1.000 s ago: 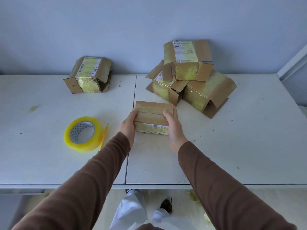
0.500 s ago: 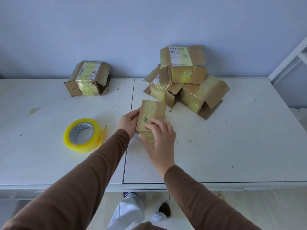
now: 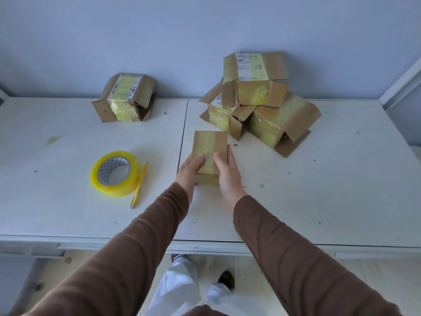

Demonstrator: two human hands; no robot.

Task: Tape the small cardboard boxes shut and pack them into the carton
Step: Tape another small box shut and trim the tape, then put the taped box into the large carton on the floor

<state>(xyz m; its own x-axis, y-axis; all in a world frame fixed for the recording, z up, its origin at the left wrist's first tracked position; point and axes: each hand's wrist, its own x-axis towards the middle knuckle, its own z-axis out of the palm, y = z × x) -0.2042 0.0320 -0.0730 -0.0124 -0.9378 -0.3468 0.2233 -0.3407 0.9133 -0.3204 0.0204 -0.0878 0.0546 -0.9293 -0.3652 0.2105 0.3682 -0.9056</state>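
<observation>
A person's left hand (image 3: pixel 188 173) and right hand (image 3: pixel 229 176) clasp a small brown cardboard box banded with yellowish tape (image 3: pixel 209 151), thumbs on top, at the middle of a white table (image 3: pixel 319 190). A yellow roll of packing tape (image 3: pixel 115 174) and yellow pen (image 3: pixel 140 184) lie left; three stacked boxes (image 3: pixel 257 99) sit just behind.
</observation>
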